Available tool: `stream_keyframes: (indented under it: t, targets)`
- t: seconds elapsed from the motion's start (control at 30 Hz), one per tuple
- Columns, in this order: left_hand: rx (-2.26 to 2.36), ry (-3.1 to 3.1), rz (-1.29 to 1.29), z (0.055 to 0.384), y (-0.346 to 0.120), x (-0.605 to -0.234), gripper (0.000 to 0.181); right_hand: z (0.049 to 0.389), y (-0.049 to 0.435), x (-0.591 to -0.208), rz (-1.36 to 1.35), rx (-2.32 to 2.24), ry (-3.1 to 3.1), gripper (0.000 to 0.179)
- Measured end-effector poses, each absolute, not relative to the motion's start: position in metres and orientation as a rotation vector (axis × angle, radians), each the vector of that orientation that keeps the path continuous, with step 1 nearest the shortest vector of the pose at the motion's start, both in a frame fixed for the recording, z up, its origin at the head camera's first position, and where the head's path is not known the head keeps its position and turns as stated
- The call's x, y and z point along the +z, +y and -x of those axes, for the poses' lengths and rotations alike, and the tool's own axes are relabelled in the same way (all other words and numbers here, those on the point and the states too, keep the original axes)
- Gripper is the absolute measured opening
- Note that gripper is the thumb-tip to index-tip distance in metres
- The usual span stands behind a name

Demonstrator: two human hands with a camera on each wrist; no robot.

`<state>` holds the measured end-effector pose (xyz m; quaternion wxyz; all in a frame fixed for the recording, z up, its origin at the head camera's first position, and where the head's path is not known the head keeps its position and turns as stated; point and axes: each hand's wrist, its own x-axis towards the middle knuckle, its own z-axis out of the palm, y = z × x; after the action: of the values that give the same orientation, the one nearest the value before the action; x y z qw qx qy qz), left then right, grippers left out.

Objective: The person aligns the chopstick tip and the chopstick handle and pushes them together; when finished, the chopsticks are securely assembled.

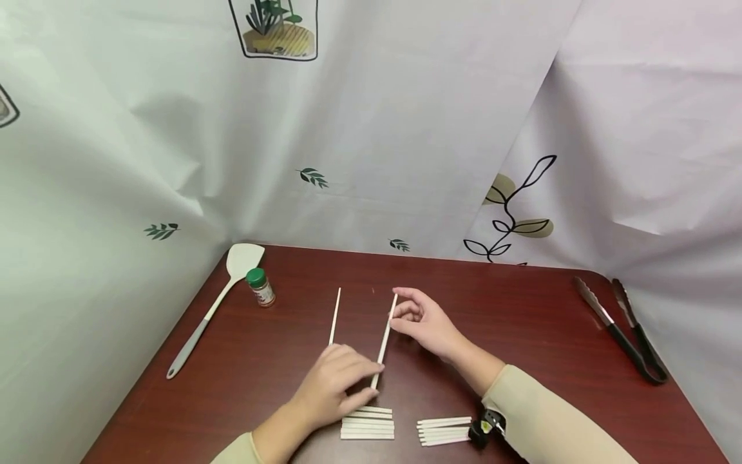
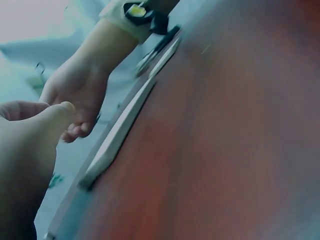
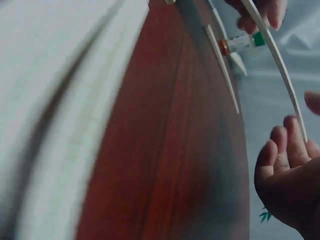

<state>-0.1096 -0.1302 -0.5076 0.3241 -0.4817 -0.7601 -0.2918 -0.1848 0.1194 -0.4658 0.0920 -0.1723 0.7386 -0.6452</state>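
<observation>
A slim pale wooden stick (image 1: pixel 385 343) slants between my two hands above the dark table. Its near end lies between the thumb and fingers of my left hand (image 1: pixel 333 386), which pinches it. My right hand (image 1: pixel 426 324) has thumb and index finger on the far end, the other fingers curled; the right wrist view shows this stick (image 3: pixel 280 65) reaching that hand's fingers. Left of it, a second stick (image 1: pixel 335 316) lies on the table, partly hidden by my left hand. Several shorter-looking sticks (image 1: pixel 368 429) lie side by side just below that hand.
Another row of sticks (image 1: pixel 443 431) lies by my right sleeve. At the left are a white spatula (image 1: pixel 232 277) and a green-capped spice jar (image 1: pixel 262 290). Black-handled tongs (image 1: pixel 628 341) lie at the right. A printed white curtain (image 1: pixel 371 129) hangs behind the table.
</observation>
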Motion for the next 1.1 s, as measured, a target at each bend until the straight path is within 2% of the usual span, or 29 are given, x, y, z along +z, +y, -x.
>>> stream_keyframes:
  t: [0.1, 0.37, 0.73, 1.1]
  targets:
    - [-0.773, -2.044, 1.2, 0.116, -0.139, -0.509, 0.045, 0.193, 0.11, -0.467, 0.571, -1.825, 2.284, 0.068]
    - [-0.702, -2.206, 1.163, 0.124, -0.147, -0.518, 0.04, 0.213, 0.088, -0.472, 0.562, -1.544, 2.584, 0.049]
    - [-0.623, -2.303, 1.079, 0.125, -0.16, -0.519, 0.031, 0.227, 0.054, -0.479, 0.645, -1.217, 2.668, 0.071]
    - [-0.61, -2.399, 0.977, 0.123, -0.157, -0.518, 0.033, 0.248, 0.035, -0.468, 0.592, -0.884, 2.709, 0.047]
